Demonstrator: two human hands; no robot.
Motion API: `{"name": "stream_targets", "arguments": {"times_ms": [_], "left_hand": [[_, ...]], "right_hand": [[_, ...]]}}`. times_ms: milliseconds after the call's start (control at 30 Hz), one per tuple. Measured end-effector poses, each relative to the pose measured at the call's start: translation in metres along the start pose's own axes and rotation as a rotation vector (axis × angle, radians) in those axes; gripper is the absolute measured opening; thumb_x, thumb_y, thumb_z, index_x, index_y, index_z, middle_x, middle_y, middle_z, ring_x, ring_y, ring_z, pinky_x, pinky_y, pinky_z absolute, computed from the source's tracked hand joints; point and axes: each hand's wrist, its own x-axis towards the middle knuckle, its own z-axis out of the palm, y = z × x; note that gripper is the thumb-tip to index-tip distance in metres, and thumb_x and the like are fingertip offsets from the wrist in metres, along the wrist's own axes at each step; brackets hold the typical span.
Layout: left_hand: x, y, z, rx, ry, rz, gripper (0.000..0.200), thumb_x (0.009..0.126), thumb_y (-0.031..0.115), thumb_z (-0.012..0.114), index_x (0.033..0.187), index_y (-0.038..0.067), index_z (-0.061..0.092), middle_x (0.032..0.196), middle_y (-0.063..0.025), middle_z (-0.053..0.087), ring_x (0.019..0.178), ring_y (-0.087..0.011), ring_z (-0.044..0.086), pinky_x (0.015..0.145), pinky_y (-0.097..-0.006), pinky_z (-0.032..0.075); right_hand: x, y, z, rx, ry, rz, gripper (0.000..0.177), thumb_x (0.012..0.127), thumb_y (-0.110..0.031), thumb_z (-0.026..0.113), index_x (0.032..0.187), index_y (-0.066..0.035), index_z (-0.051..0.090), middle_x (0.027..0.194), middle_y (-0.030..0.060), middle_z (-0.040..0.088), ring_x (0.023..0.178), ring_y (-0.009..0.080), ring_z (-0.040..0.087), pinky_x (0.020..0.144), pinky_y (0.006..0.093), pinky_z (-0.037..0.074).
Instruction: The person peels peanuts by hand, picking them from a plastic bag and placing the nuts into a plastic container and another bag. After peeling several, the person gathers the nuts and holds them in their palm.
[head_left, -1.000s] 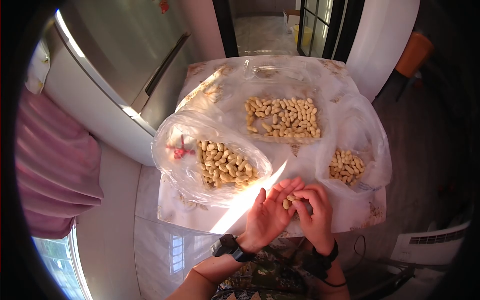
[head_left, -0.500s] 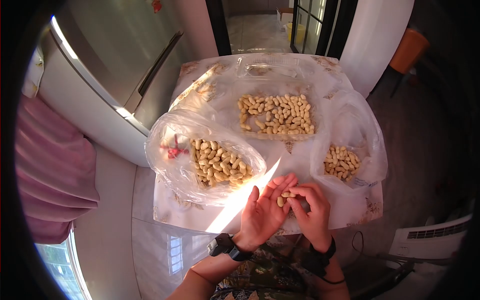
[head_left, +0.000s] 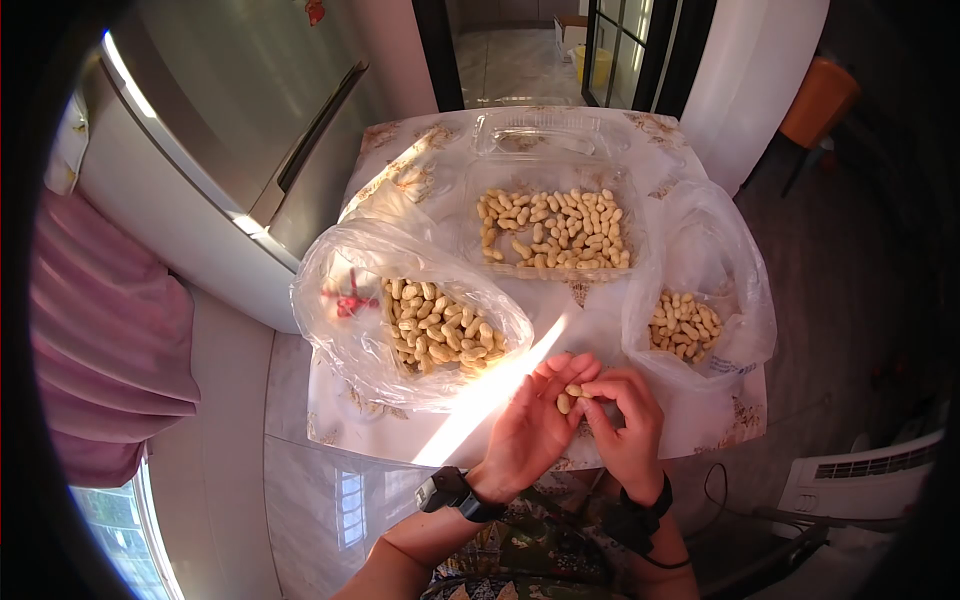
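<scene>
My left hand (head_left: 530, 425) is cupped palm up above the near edge of the table, with a peanut (head_left: 564, 403) resting against its fingers. Close beside it, my right hand (head_left: 628, 415) pinches a second peanut (head_left: 576, 391) between thumb and fingertips over the left palm. Left of the hands, an open plastic bag (head_left: 335, 340) holds many unshelled peanuts (head_left: 440, 330). A smaller heap of peanuts (head_left: 684, 328) lies in another plastic bag (head_left: 740, 270) to the right. Behind them, peanuts cover much of the base of a clear plastic box (head_left: 462, 240).
The box's lid (head_left: 545, 135) is folded back toward the far side of the table (head_left: 570, 345). A refrigerator (head_left: 235, 110) stands at the left, beside a pink cloth (head_left: 110, 330). An orange chair (head_left: 818, 100) is at the far right, and a white appliance (head_left: 860, 480) is at the lower right.
The fingers of my left hand have drawn in slightly, its thumb lying closer to the palm. The peanuts between my hands have shifted slightly; bags and box stay put.
</scene>
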Motion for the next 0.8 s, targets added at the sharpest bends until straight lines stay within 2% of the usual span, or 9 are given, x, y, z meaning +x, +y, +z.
{"name": "stream_targets", "arguments": {"times_ms": [33,100,200,300,433,500,633,733,800], "left_hand": [[0.001,-0.002,-0.001,0.000,-0.001,0.000,0.044,0.105,0.034,0.043,0.139,0.006,0.044,0.150,-0.0130,0.042,0.141,-0.0248,0.038,0.113,-0.0372,0.032],[0.001,-0.007,-0.003,0.154,-0.054,0.122,0.035,0.103,0.017,0.051,0.136,0.007,0.047,0.138,-0.0084,0.052,0.129,-0.0213,0.049,0.107,-0.0345,0.039],[-0.002,-0.012,-0.006,0.214,0.002,0.137,0.034,0.100,0.006,0.055,0.133,0.007,0.048,0.124,-0.0050,0.056,0.116,-0.0171,0.054,0.103,-0.0324,0.041],[-0.003,-0.013,-0.001,0.282,0.043,0.146,0.033,0.099,0.002,0.055,0.131,0.006,0.049,0.114,-0.0029,0.056,0.107,-0.0145,0.054,0.101,-0.0314,0.042],[-0.004,-0.013,-0.005,0.320,0.059,0.152,0.032,0.099,0.003,0.055,0.131,0.006,0.049,0.113,-0.0030,0.057,0.105,-0.0138,0.054,0.099,-0.0312,0.042],[-0.002,-0.012,-0.005,0.212,0.046,0.125,0.031,0.101,0.006,0.053,0.132,0.007,0.048,0.114,-0.0031,0.057,0.106,-0.0137,0.053,0.097,-0.0306,0.042],[0.002,-0.007,0.003,0.077,0.062,0.082,0.033,0.105,0.021,0.047,0.134,0.006,0.047,0.120,-0.0052,0.056,0.112,-0.0162,0.053,0.099,-0.0325,0.042],[0.001,-0.008,-0.007,0.006,-0.033,0.091,0.035,0.106,0.026,0.045,0.133,0.005,0.047,0.125,-0.0068,0.054,0.119,-0.0187,0.052,0.101,-0.0346,0.042],[-0.004,-0.006,-0.008,-0.025,0.000,0.055,0.036,0.106,0.027,0.044,0.134,0.005,0.047,0.127,-0.0073,0.054,0.121,-0.0198,0.051,0.102,-0.0356,0.042]], "right_hand": [[0.000,-0.001,-0.001,-0.003,0.018,-0.032,0.018,0.082,0.003,0.070,0.097,-0.004,0.065,0.095,0.0108,0.064,0.084,0.0273,0.065,0.070,0.0345,0.053],[-0.002,0.001,0.000,0.007,0.053,-0.064,0.019,0.080,0.003,0.072,0.097,-0.004,0.065,0.094,0.0106,0.065,0.083,0.0268,0.065,0.070,0.0340,0.053],[-0.003,0.002,-0.003,0.023,0.074,-0.118,0.021,0.078,0.003,0.075,0.096,-0.005,0.066,0.093,0.0103,0.066,0.082,0.0260,0.066,0.070,0.0331,0.053],[-0.005,0.002,-0.005,0.036,0.055,-0.144,0.022,0.077,0.002,0.076,0.096,-0.005,0.067,0.093,0.0103,0.066,0.081,0.0255,0.066,0.069,0.0325,0.054],[-0.003,-0.002,-0.006,0.033,0.046,-0.147,0.023,0.075,0.002,0.077,0.094,-0.005,0.067,0.091,0.0108,0.066,0.080,0.0254,0.066,0.068,0.0321,0.054],[-0.005,0.001,-0.004,0.049,0.046,-0.153,0.022,0.075,0.002,0.077,0.094,-0.005,0.067,0.091,0.0107,0.066,0.081,0.0249,0.067,0.069,0.0323,0.054],[0.004,-0.011,-0.005,0.035,0.125,-0.123,0.022,0.075,0.004,0.076,0.093,-0.005,0.068,0.092,0.0094,0.067,0.081,0.0231,0.066,0.072,0.0323,0.053],[0.026,-0.038,0.003,0.067,0.073,-0.187,0.021,0.076,0.004,0.075,0.093,-0.004,0.068,0.092,0.0093,0.067,0.079,0.0219,0.065,0.067,0.0310,0.053],[0.039,-0.050,0.015,0.108,-0.039,-0.162,0.020,0.077,0.004,0.073,0.095,-0.004,0.068,0.092,0.0091,0.066,0.080,0.0213,0.066,0.063,0.0301,0.053]]}}
